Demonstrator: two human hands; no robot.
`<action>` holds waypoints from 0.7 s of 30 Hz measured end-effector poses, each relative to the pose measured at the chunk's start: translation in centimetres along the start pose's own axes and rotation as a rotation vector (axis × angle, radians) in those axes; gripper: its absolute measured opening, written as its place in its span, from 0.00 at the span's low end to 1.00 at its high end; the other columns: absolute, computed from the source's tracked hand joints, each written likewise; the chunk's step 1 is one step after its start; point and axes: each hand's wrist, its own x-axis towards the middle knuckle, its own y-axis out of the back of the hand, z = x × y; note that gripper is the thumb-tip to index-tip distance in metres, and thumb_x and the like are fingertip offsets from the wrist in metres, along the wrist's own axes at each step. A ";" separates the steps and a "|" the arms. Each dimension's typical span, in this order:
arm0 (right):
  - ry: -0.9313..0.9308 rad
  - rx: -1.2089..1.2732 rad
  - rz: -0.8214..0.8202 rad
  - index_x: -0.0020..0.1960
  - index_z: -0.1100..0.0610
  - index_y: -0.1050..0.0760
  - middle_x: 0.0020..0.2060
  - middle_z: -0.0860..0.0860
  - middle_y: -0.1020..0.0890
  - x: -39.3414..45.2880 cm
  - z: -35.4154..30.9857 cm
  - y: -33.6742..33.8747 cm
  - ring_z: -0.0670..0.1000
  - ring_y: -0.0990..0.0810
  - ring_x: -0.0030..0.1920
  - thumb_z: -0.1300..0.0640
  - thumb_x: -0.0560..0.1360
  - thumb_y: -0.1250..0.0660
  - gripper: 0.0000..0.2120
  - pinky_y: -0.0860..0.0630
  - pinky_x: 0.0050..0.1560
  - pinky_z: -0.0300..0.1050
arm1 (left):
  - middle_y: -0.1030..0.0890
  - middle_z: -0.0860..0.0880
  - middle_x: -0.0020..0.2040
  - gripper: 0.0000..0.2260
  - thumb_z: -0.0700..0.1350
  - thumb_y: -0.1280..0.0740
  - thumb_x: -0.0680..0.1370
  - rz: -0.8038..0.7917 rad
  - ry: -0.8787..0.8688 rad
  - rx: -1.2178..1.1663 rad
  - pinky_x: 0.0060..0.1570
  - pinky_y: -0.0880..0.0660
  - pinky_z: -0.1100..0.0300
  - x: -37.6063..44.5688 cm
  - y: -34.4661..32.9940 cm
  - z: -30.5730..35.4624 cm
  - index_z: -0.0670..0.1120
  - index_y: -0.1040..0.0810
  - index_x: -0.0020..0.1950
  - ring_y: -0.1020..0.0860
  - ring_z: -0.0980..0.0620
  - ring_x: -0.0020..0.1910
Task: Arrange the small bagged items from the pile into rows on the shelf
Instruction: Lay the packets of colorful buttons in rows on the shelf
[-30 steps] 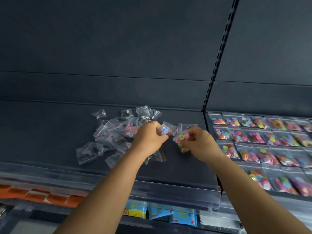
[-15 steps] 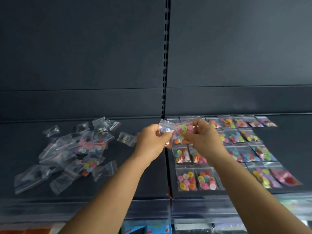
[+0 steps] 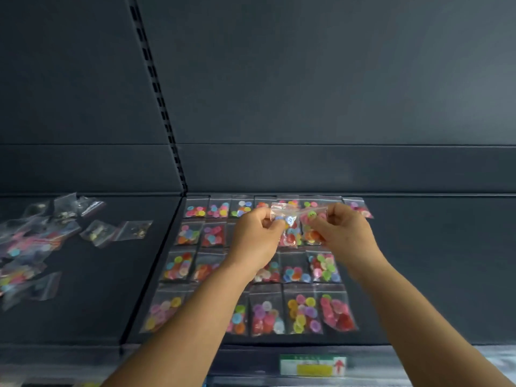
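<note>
While both hands are raised above the laid-out rows, we hold two small bags of coloured buttons side by side. Our left hand pinches the bag with blue buttons by its edge, and our right hand pinches the bag with the green button; the two bags touch or overlap in the middle. We think they are held up so to separate them before laying each one down. Below them the rows of bags lie flat and close together on the dark shelf, so every packet shows its contents. Well apart, on the left, the unsorted pile waits, loose and crossed over.
</note>
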 end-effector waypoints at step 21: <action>-0.065 -0.400 0.102 0.52 0.53 0.29 0.36 0.44 0.20 4.8 7.1 9.8 0.49 0.23 0.42 0.52 0.73 0.30 0.12 0.30 0.34 0.40 | 0.21 0.48 0.47 0.15 0.36 0.35 0.76 0.044 -0.157 0.569 0.38 0.25 0.54 2.9 -14.2 3.4 0.46 0.31 0.62 0.22 0.49 0.44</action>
